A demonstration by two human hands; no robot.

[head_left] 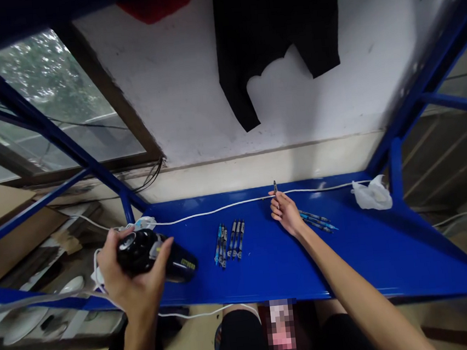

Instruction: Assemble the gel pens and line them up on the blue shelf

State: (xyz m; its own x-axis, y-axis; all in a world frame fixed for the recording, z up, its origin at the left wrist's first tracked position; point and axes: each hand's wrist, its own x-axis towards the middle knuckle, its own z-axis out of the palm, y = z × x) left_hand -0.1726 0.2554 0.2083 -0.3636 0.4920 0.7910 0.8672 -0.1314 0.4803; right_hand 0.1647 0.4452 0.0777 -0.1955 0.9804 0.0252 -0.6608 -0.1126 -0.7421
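Note:
My left hand (134,281) grips a black bottle (180,264) near its lid, thumb on one side and fingers on the other. Yellowish lettering runs along the bottle's side. My right hand (286,214) pinches a dark pen (275,186), its tip pointing up and away from me. Between the hands, several pens lie side by side on the blue tabletop (263,274): one group with a light-blue pen (218,247) and another group of dark pens (236,239). More blue and black pens (318,220) lie just right of my right hand, partly behind my wrist.
A white cable (220,208) runs across the back of the tabletop. A crumpled plastic bag (372,193) sits at the right rear. Blue metal posts (396,170) frame both sides. Black clothing (272,22) hangs on the wall above; a cardboard box (12,240) stands at left.

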